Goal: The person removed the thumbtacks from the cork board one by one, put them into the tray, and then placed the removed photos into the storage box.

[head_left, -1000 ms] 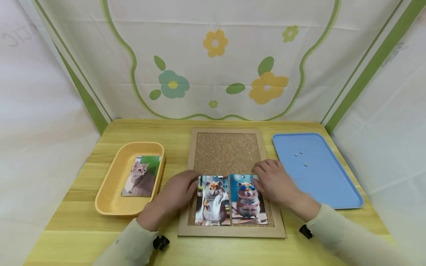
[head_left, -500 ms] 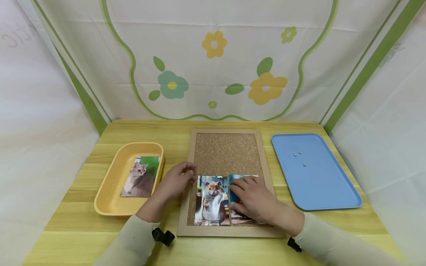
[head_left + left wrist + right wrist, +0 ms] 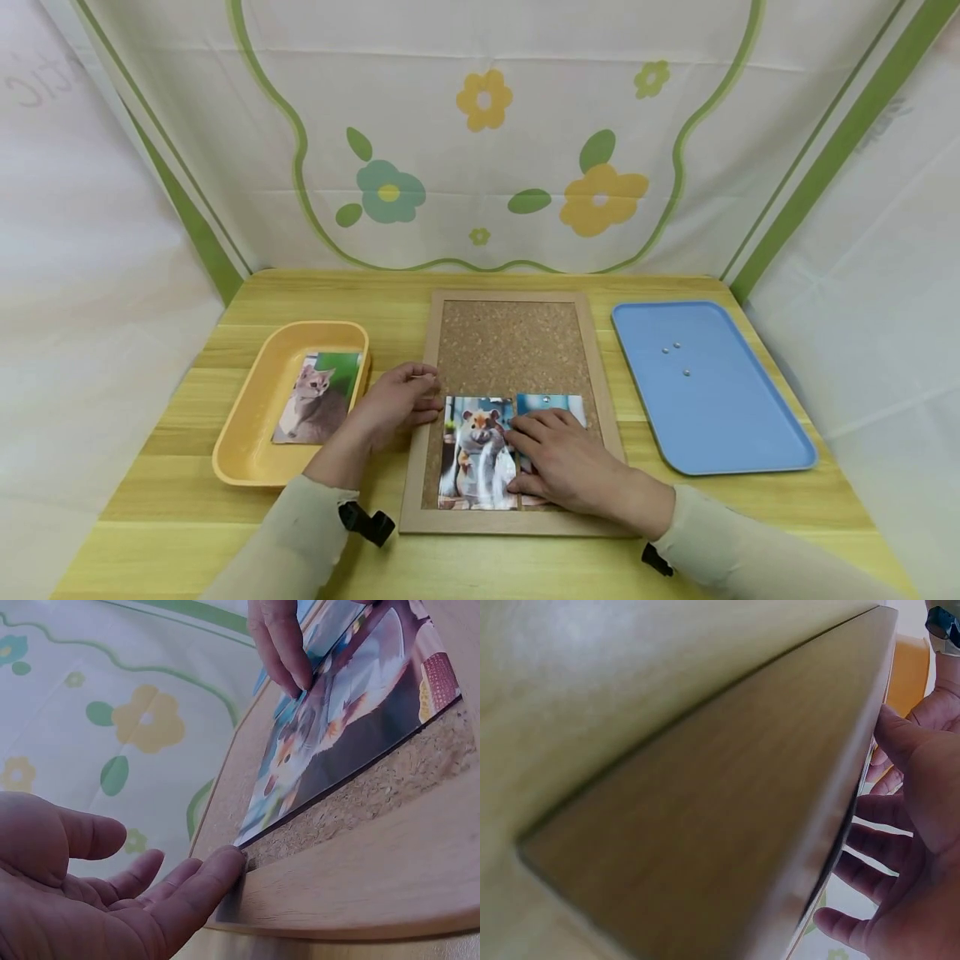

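Note:
A wood-framed cork board lies on the table with two hamster photos side by side on its near half. My right hand rests over the right photo, fingertips reaching the inner edge of the left photo; most of the right photo is hidden. A small pin head shows at its top edge. My left hand rests at the board's left frame, beside the left photo. In the left wrist view, the left hand has loosely bent fingers and holds nothing, one fingertip touching the frame's edge.
On the left stands a yellow tray with a cat photo in it. To the right lies a blue tray carrying three small pins. A white cloth with printed flowers hangs behind the table.
My right hand has moved left from the right photo's outer edge to lie across that photo. The left hand has drawn slightly left, away from the left photo's top corner.

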A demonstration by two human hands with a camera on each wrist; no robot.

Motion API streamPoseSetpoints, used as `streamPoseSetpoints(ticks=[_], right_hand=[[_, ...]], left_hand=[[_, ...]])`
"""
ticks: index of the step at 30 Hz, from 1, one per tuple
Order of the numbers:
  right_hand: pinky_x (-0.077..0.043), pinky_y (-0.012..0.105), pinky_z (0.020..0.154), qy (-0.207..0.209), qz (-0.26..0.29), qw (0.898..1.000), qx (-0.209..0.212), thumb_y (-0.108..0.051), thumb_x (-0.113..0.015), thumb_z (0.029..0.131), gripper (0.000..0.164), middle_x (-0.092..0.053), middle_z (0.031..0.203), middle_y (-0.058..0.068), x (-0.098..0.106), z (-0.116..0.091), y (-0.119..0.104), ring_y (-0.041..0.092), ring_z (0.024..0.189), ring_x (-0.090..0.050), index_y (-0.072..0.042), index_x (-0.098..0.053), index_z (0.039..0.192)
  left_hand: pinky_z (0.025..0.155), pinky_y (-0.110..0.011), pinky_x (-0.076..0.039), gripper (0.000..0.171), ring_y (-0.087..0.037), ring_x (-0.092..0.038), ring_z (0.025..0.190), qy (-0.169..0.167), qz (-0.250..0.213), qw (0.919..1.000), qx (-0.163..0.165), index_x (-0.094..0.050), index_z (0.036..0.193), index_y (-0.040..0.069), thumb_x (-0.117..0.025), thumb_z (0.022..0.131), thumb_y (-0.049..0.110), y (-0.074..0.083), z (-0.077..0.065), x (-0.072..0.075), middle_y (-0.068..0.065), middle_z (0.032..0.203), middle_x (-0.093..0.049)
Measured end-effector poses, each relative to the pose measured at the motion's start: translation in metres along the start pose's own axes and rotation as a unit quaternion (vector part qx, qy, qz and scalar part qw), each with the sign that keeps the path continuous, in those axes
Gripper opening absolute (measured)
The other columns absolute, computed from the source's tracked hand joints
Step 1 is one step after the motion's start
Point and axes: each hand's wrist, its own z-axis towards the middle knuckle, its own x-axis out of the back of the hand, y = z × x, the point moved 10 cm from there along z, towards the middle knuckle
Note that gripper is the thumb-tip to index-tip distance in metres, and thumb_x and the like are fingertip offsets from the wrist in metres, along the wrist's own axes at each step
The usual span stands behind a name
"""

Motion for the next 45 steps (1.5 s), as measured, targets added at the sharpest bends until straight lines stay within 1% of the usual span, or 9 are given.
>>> streamPoseSetpoints(ticks=[9, 14, 18, 22, 25, 30, 35, 40, 45], right_hand=[[-0.05, 0.051, 0.108, 0.006, 0.001, 1.0, 0.002, -0.061, -0.064, 0.1, 0.066, -0.065, 0.144, 0.008, 0.0, 0.0, 0.0, 0.029, 0.132, -0.06, -0.011, -0.065, 0.144], [-0.05, 0.052, 0.109, 0.002, 0.001, 1.0, 0.0, -0.061, -0.063, 0.1, 0.067, -0.065, 0.145, 0.008, -0.002, -0.001, 0.001, 0.029, 0.133, -0.06, -0.012, -0.064, 0.145], [-0.049, 0.052, 0.109, -0.002, 0.004, 1.0, -0.003, -0.061, -0.062, 0.101, 0.067, -0.063, 0.147, 0.008, -0.003, -0.001, 0.001, 0.03, 0.135, -0.059, -0.012, -0.064, 0.146], [-0.049, 0.052, 0.11, -0.002, 0.006, 1.0, -0.004, -0.063, -0.057, 0.102, 0.068, -0.063, 0.148, 0.009, -0.004, -0.001, 0.001, 0.03, 0.135, -0.058, -0.012, -0.064, 0.146], [-0.049, 0.053, 0.11, -0.003, 0.006, 1.0, -0.004, -0.064, -0.055, 0.103, 0.068, -0.062, 0.148, 0.009, -0.004, -0.001, 0.001, 0.03, 0.135, -0.058, -0.013, -0.064, 0.146], [-0.048, 0.054, 0.11, -0.01, 0.012, 1.0, -0.009, -0.063, -0.058, 0.102, 0.068, -0.061, 0.149, 0.009, -0.005, -0.002, 0.002, 0.031, 0.136, -0.057, -0.013, -0.063, 0.147], [-0.048, 0.054, 0.11, -0.012, 0.017, 1.0, -0.013, -0.061, -0.06, 0.101, 0.067, -0.061, 0.15, 0.009, -0.005, -0.002, 0.003, 0.031, 0.137, -0.057, -0.012, -0.063, 0.146], [-0.048, 0.054, 0.11, -0.01, 0.021, 1.0, -0.014, -0.06, -0.062, 0.101, 0.066, -0.061, 0.15, 0.009, -0.006, -0.002, 0.003, 0.031, 0.137, -0.056, -0.012, -0.064, 0.146], [-0.048, 0.054, 0.11, -0.007, 0.022, 1.0, -0.014, -0.06, -0.063, 0.1, 0.065, -0.061, 0.149, 0.009, -0.006, -0.002, 0.003, 0.031, 0.136, -0.057, -0.012, -0.064, 0.145]], left_hand=[[0.097, -0.041, -0.061, 0.043, -0.037, -0.067, 0.121, 0.007, -0.015, 0.9999, -0.003, -0.05, 0.143, -0.004, -0.041, 0.116, 0.028, -0.001, 0.003, -0.001, -0.026, 0.149, -0.051], [0.097, -0.041, -0.061, 0.045, -0.033, -0.069, 0.119, 0.006, -0.047, 0.9989, 0.001, -0.05, 0.145, -0.004, -0.039, 0.117, 0.03, -0.002, 0.003, -0.002, -0.027, 0.146, -0.054], [0.096, -0.039, -0.061, 0.048, -0.027, -0.069, 0.112, -0.013, -0.065, 0.9977, 0.01, -0.05, 0.146, -0.002, -0.037, 0.117, 0.034, -0.003, 0.003, -0.005, -0.023, 0.14, -0.058], [0.095, -0.037, -0.06, 0.05, -0.025, -0.066, 0.108, -0.056, -0.043, 0.9975, 0.004, -0.048, 0.149, 0.0, -0.04, 0.116, 0.037, -0.003, -0.001, -0.012, -0.02, 0.134, -0.061], [0.097, -0.038, -0.059, 0.045, -0.025, -0.067, 0.109, -0.094, -0.023, 0.9953, -0.008, -0.05, 0.146, -0.001, -0.048, 0.114, 0.031, -0.004, -0.007, -0.017, -0.021, 0.132, -0.063], [0.094, -0.037, -0.06, 0.038, -0.025, -0.069, 0.108, -0.139, 0.005, 0.9896, -0.035, -0.052, 0.142, -0.004, -0.06, 0.105, 0.002, -0.007, -0.015, -0.025, -0.024, 0.13, -0.063], [0.087, -0.035, -0.062, 0.04, -0.023, -0.069, 0.101, -0.142, 0.026, 0.9886, -0.042, -0.055, 0.137, -0.004, -0.062, 0.099, -0.008, -0.012, -0.016, -0.029, -0.022, 0.123, -0.064], [0.085, -0.041, -0.065, 0.039, -0.021, -0.07, 0.093, -0.137, 0.026, 0.9898, -0.03, -0.056, 0.135, -0.002, -0.066, 0.098, -0.007, -0.017, -0.015, -0.032, -0.017, 0.111, -0.067], [0.08, -0.04, -0.065, 0.04, -0.019, -0.068, 0.089, -0.127, 0.033, 0.9909, -0.03, -0.055, 0.136, -0.002, -0.068, 0.098, -0.003, -0.02, -0.014, -0.033, -0.011, 0.104, -0.065]])
